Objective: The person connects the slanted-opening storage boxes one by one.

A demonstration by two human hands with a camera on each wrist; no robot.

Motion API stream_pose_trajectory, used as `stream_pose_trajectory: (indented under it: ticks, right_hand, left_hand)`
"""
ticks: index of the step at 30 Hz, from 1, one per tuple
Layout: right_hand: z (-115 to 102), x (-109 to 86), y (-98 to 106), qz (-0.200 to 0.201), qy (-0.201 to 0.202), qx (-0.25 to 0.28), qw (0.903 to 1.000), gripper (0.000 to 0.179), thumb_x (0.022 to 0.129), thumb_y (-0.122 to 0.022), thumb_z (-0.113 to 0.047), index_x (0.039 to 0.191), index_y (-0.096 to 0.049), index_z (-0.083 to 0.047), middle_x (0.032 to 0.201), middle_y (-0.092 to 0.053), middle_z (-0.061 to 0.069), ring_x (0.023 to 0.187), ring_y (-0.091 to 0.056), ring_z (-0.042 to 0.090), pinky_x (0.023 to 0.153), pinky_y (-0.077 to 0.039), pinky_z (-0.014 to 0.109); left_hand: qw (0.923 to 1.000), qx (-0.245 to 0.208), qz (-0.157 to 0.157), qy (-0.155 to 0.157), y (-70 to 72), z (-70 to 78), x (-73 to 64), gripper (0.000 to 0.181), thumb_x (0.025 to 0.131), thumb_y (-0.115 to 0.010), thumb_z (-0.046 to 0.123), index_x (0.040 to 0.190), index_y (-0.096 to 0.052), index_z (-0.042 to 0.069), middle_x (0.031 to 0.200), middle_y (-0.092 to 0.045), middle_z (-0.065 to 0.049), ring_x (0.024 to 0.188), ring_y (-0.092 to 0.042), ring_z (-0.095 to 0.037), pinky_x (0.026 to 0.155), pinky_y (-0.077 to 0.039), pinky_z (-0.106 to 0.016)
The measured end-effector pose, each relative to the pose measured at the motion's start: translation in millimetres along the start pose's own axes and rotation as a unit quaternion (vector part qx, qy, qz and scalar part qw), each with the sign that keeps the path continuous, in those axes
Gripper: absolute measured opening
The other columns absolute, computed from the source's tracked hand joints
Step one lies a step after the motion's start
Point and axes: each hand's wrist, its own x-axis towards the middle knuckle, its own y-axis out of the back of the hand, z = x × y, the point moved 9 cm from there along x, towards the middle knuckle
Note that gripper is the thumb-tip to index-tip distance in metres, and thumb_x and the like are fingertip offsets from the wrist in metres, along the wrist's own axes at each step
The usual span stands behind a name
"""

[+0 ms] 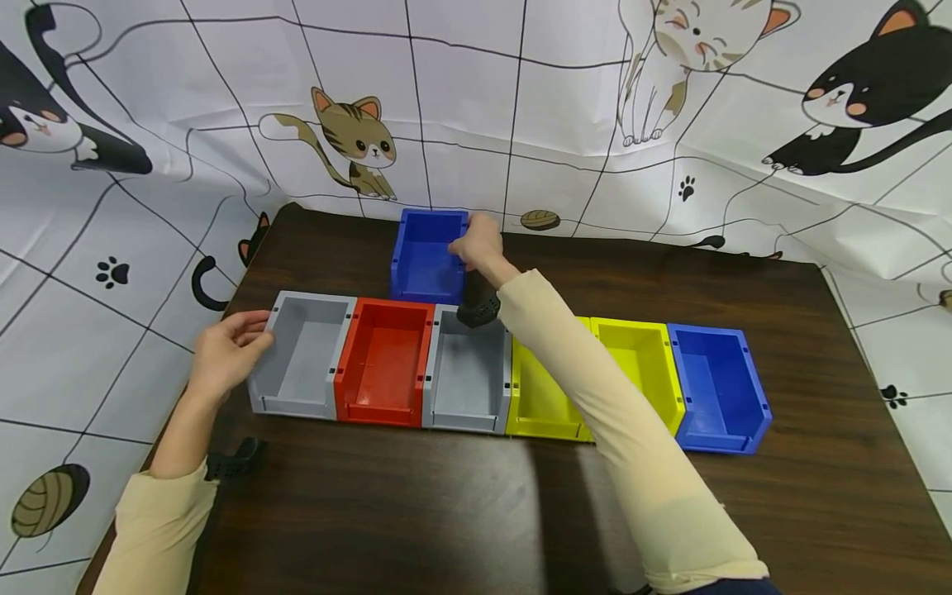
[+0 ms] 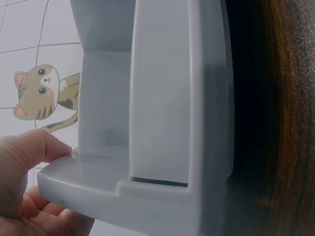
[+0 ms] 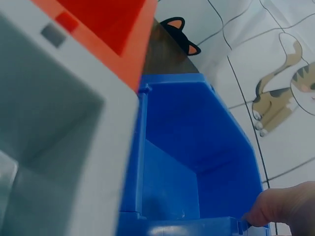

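Note:
At the left end of a row of plastic bins, my left hand [image 1: 226, 354] pinches the left wall of a grey bin [image 1: 303, 351]. The left wrist view has the thumb on top of that wall, with fingers curled beneath its outer side. Behind the row, my right hand [image 1: 482, 245] grips the right wall of a blue bin [image 1: 427, 258]. Its thumb shows at the rim in the right wrist view, while the other fingers are mostly hidden. The blue bin stands behind a red bin [image 1: 384, 359] and a second grey bin [image 1: 467, 368].
Right of the second grey bin, the row continues with two yellow bins [image 1: 641, 364] side by side, then another blue bin [image 1: 717, 388]. My right forearm crosses above the yellow ones. All rest on a dark wooden table [image 1: 416, 512], and a cat-print curtain [image 1: 461, 107] hangs behind.

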Motion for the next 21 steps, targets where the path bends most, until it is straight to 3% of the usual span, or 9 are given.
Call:
stream_pose_trajectory:
  ticks: [8,16,21]
  right_hand:
    - [5.8,0.5,33.2,0.011,0.006,0.014,0.9998,0.063,0.082,-0.069,-0.008,0.138,-0.041,0.001,0.132,-0.050,0.019,0.081,-0.068,0.026,0.052,-0.054,0.025]
    - [10.3,-8.2,70.2,0.016,0.034,0.064,0.9973,0.058,0.081,-0.066,-0.002,0.135,-0.045,0.001,0.116,-0.058,0.017,0.093,-0.065,0.027,0.057,-0.055,0.030]
    - [12.6,-20.1,94.2,0.017,0.053,0.092,0.9942,0.056,0.081,-0.064,0.000,0.133,-0.046,0.001,0.109,-0.057,0.016,0.088,-0.062,0.026,0.060,-0.056,0.035]
  left_hand:
    - [0.9999,0.001,-0.009,0.006,-1.2,-0.5,-1.0,0.034,0.088,-0.058,0.002,0.117,-0.055,-0.015,0.103,-0.060,-0.033,0.070,-0.046,0.017,0.059,-0.041,-0.004]
    - [0.9999,0.002,-0.010,0.009,-0.7,-0.5,-2.0,0.034,0.088,-0.058,0.002,0.117,-0.054,-0.015,0.104,-0.059,-0.033,0.071,-0.045,0.018,0.060,-0.041,-0.004]
    - [0.9999,0.004,-0.012,0.010,-1.0,1.4,-2.4,0.035,0.088,-0.058,0.003,0.118,-0.054,-0.015,0.104,-0.059,-0.033,0.070,-0.045,0.018,0.059,-0.041,-0.004]
